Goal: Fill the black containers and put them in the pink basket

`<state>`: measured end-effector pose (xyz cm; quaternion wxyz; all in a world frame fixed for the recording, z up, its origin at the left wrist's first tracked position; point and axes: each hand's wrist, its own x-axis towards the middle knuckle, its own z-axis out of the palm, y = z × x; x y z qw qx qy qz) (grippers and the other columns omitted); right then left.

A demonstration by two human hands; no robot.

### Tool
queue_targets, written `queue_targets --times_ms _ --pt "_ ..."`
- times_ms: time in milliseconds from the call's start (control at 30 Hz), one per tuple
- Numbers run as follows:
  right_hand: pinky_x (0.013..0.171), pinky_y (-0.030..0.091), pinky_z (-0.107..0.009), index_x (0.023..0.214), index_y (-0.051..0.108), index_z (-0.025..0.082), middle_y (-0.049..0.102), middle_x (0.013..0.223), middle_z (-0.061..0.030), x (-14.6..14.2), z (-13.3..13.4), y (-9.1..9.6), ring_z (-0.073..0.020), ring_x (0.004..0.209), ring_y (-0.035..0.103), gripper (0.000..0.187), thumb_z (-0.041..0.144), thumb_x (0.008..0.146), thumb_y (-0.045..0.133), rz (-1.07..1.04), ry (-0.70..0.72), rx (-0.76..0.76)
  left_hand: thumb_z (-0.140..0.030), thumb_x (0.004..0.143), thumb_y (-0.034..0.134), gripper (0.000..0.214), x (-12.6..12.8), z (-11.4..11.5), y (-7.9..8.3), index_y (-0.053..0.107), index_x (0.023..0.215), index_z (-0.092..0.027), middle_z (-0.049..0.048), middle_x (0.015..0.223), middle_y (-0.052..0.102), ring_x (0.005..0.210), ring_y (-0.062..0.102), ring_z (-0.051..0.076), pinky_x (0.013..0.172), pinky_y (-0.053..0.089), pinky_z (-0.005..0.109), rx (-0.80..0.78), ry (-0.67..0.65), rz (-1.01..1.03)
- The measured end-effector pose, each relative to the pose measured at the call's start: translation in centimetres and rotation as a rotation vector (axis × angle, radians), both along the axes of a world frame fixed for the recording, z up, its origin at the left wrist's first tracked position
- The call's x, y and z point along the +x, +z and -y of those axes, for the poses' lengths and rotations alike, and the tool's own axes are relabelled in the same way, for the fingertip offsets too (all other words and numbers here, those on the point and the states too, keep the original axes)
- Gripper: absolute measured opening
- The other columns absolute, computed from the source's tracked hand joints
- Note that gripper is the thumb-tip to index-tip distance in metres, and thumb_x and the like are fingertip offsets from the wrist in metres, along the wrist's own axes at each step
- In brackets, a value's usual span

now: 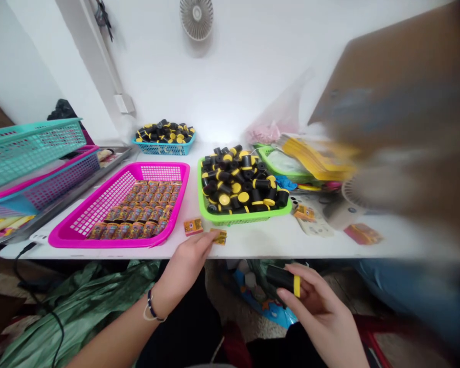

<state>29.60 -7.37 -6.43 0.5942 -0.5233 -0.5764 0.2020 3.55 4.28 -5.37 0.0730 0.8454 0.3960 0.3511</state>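
My left hand [189,255] reaches to the white table's front edge [276,245] and pinches a small orange-yellow label [219,236]. A second label [193,226] lies just beside it on the table. My right hand [318,301] is below the table edge, fingers wrapped round a black cylinder with a yellow cap [283,278]. Beyond the hands stands a green basket [245,217] heaped with black and yellow cylinders. To the left a pink basket [80,225] holds rows of labelled cylinders.
A blue basket [164,148] of more cylinders sits at the back by the wall. Stacked teal and pink baskets [30,153] stand at the left. Yellow sheets [318,158], a small white fan [348,204] and a blurred brown board [406,102] crowd the right. Green plastic bags [80,296] lie under the table.
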Motion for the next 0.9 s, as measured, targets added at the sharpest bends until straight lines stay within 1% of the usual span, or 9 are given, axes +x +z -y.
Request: queue_targets --times_ms 67,133,267,367,500,600,700,800,900 --pt "0.081 0.059 -0.016 0.126 0.072 0.035 0.07 0.118 -0.0044 -0.2 0.1 0.4 -0.0138 0.1 0.073 0.039 0.023 0.089 0.075 0.103 -0.005 -0.023 -0.01 0.094 0.058 0.027 0.1 0.7 0.7 0.077 0.113 -0.016 0.0115 0.107 0.078 0.098 0.076 0.022 0.093 0.062 0.035 -0.014 -0.005 0.087" --pt "0.09 0.056 -0.016 0.137 0.066 0.039 0.069 0.123 -0.0036 -0.4 0.0 1.0 -0.0126 0.108 0.071 0.046 0.024 0.094 0.07 0.193 0.011 -0.027 -0.008 0.087 0.065 0.024 0.4 1.7 1.6 0.082 0.099 -0.019 0.0081 0.098 0.076 0.091 0.076 0.019 0.085 0.062 0.029 -0.118 -0.066 0.243" --pt "0.096 0.053 -0.016 0.145 0.058 0.04 0.069 0.121 -0.0029 -1.0 -0.1 2.0 -0.0105 0.111 0.07 0.05 0.023 0.099 0.062 0.247 0.061 -0.035 -0.005 0.07 0.079 0.016 1.8 4.0 2.4 0.082 0.076 -0.02 0.003 0.083 0.071 0.075 0.073 0.014 0.067 0.058 0.019 -0.544 -0.237 0.694" --pt "0.097 0.053 -0.016 0.145 0.056 0.043 0.069 0.127 -0.0017 -1.5 0.2 2.5 -0.0105 0.115 0.069 0.052 0.024 0.098 0.065 0.135 0.096 -0.05 -0.01 0.065 0.087 0.012 3.0 5.2 2.1 0.078 0.069 -0.018 0.0015 0.072 0.074 0.064 0.071 0.012 0.062 0.057 0.018 -0.761 -0.224 0.836" --pt "0.094 0.054 -0.013 0.133 0.065 0.044 0.074 0.123 0.0014 -2.2 0.8 3.6 -0.0094 0.112 0.071 0.041 0.028 0.096 0.07 -0.107 0.167 -0.012 -0.017 0.066 0.09 0.031 3.8 6.1 1.3 0.078 0.096 -0.018 0.0009 0.071 0.081 0.063 0.075 0.015 0.063 0.059 0.019 -0.931 -0.191 0.834" --pt "0.094 0.053 -0.011 0.125 0.071 0.04 0.075 0.118 0.0008 -2.6 1.1 4.5 -0.0091 0.11 0.072 0.031 0.029 0.096 0.071 -0.151 0.15 0.014 -0.025 0.078 0.084 0.046 3.6 6.5 0.9 0.071 0.121 -0.019 -0.0019 0.071 0.081 0.062 0.074 0.013 0.066 0.058 0.019 -0.848 -0.199 0.706" --pt "0.093 0.055 -0.012 0.126 0.071 0.039 0.077 0.118 0.0004 -2.9 1.0 5.3 -0.0094 0.108 0.073 0.03 0.031 0.097 0.069 -0.187 0.159 0.017 -0.028 0.091 0.072 0.06 3.1 6.8 0.5 0.051 0.147 -0.023 -0.0034 0.077 0.083 0.065 0.074 0.013 0.069 0.058 0.019 -0.753 -0.227 0.565" --pt "0.093 0.056 -0.014 0.129 0.068 0.04 0.078 0.121 0.0006 -3.3 0.5 5.9 -0.0095 0.109 0.074 0.031 0.033 0.1 0.066 -0.225 0.195 -0.007 -0.026 0.098 0.064 0.067 2.8 7.0 0.2 0.031 0.157 -0.025 -0.0003 0.094 0.084 0.079 0.078 0.013 0.079 0.059 0.022 -0.742 -0.33 0.541" --pt "0.091 0.059 -0.018 0.128 0.07 0.038 0.078 0.123 -0.0021 -3.8 0.2 6.2 -0.0127 0.109 0.076 0.028 0.035 0.1 0.064 -0.241 0.233 -0.041 -0.023 0.103 0.056 0.066 2.7 7.2 0.3 0.021 0.159 -0.024 0.0028 0.1 0.083 0.083 0.078 0.013 0.083 0.059 0.023 -0.708 -0.409 0.557"
